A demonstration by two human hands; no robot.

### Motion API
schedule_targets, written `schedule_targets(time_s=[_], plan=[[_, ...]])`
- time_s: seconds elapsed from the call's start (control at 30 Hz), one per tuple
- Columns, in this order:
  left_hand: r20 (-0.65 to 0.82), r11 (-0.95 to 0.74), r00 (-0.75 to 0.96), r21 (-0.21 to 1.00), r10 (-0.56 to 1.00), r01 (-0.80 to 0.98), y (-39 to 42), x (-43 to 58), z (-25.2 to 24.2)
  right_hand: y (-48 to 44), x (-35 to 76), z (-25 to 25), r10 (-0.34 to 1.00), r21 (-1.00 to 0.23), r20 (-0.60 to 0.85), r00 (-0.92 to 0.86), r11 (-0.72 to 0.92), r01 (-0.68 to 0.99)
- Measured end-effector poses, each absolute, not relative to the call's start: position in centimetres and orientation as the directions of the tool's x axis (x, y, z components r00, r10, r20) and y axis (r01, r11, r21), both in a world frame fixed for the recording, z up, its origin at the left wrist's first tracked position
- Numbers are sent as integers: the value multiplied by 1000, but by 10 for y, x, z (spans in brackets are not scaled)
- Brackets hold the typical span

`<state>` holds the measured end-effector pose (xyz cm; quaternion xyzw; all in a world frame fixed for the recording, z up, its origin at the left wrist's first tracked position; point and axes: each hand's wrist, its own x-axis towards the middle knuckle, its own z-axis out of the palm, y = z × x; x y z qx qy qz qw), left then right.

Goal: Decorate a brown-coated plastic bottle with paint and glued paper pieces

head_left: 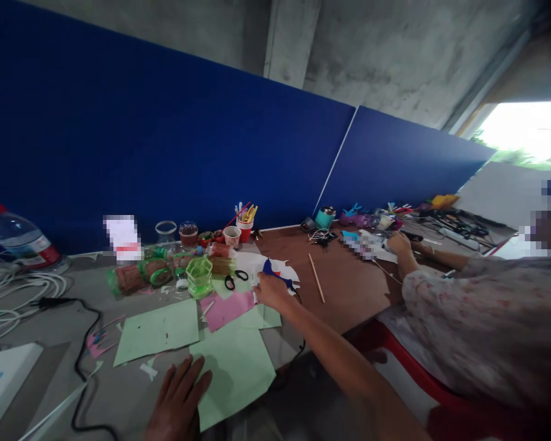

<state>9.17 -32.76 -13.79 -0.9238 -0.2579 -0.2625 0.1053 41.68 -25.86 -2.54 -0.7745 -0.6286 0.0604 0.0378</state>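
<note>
My left hand [179,398] lies palm down at the near edge of a light green paper sheet [239,373], its fingers stretched and slightly apart. Out over the table, my right hand [273,291] is closed at a blue hot glue gun [282,280]; its fingertips are partly hidden. Under the glue gun lies white paper [290,269]. Close to the left of it are black-handled scissors [230,282] and a pink paper sheet [228,310]. Another green sheet [158,331] lies farther left.
Green-and-brown cut plastic bottles [156,271], a green cup-shaped piece [199,277] and a cup of sticks [245,230] stand along the blue partition. A wooden stick [316,278] lies to the right. A co-worker [468,312] sits at right. Black cable [80,367] runs at left.
</note>
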Motion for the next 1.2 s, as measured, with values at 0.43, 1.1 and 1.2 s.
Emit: schedule_targets(time_s=[0.43,1.1,1.2], plan=[[552,-776,596,159,583,611,-306,86,-117,-241,350,-22,967,-392,254,-35,136,910],[313,-371,205,845,927,385,-249,92,-55,-216,292,10,943,-894,333,-22,323,310],[255,-309,215,909,943,278,-243,101,-54,-226,280,-2,934,-899,336,-123,357,254]])
